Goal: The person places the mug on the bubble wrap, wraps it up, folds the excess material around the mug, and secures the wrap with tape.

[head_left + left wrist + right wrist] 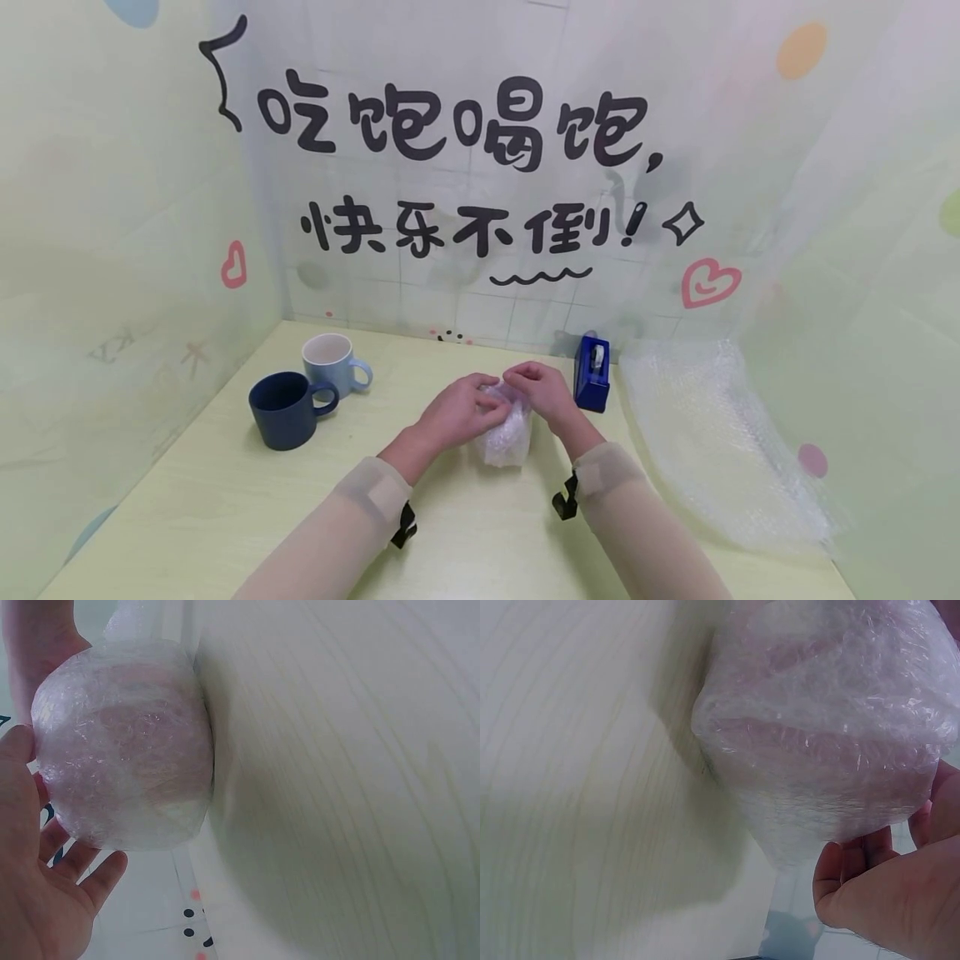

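Observation:
A bundle of clear bubble wrap [506,442] stands on the table between both hands, and something pinkish shows through its layers in both wrist views. What lies inside is otherwise hidden. My left hand [459,412] holds the bundle from the left, its thumb near the top and its fingers bent along the far side, as the left wrist view shows. From the right, my right hand [546,392] pinches the wrap at the top edge with thumb and fingers. In the right wrist view its fingers [855,862] curl close against the wrap.
Left of the hands stand a dark blue mug [283,417] and a light blue mug [330,367]. A blue tape dispenser [592,379] sits behind the right hand. A loose sheet of bubble wrap [697,442] covers the table's right side. Printed walls [420,292] enclose the table.

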A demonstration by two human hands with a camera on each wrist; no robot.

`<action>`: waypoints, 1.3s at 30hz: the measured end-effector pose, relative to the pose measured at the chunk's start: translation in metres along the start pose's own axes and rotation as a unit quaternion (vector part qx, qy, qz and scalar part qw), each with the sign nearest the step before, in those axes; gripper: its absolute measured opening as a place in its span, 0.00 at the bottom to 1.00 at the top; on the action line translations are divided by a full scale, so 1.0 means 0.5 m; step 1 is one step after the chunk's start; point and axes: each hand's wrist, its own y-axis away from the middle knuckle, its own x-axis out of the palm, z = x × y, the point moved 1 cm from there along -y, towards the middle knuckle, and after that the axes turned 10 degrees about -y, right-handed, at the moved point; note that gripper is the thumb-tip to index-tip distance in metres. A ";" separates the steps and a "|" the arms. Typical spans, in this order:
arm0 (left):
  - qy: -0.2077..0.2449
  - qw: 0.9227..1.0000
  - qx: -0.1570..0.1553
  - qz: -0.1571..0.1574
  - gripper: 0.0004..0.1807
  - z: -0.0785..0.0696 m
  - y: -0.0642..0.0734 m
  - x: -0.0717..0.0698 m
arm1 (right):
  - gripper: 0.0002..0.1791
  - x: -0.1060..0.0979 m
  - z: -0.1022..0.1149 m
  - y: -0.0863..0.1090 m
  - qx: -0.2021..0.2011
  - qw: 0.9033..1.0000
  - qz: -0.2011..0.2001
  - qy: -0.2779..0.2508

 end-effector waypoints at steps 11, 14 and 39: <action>-0.001 1.000 -0.009 0.005 0.19 -0.004 0.000 0.005 | 0.12 -0.014 0.005 -0.004 -0.066 0.993 0.004 0.100; -0.007 1.000 0.006 -0.001 0.17 -0.004 0.002 0.007 | 0.14 -0.019 0.006 0.000 -0.062 0.986 0.027 0.150; -0.075 0.987 0.135 -0.054 0.16 0.020 0.016 0.013 | 0.20 -0.025 -0.007 0.006 -0.043 0.985 0.068 0.151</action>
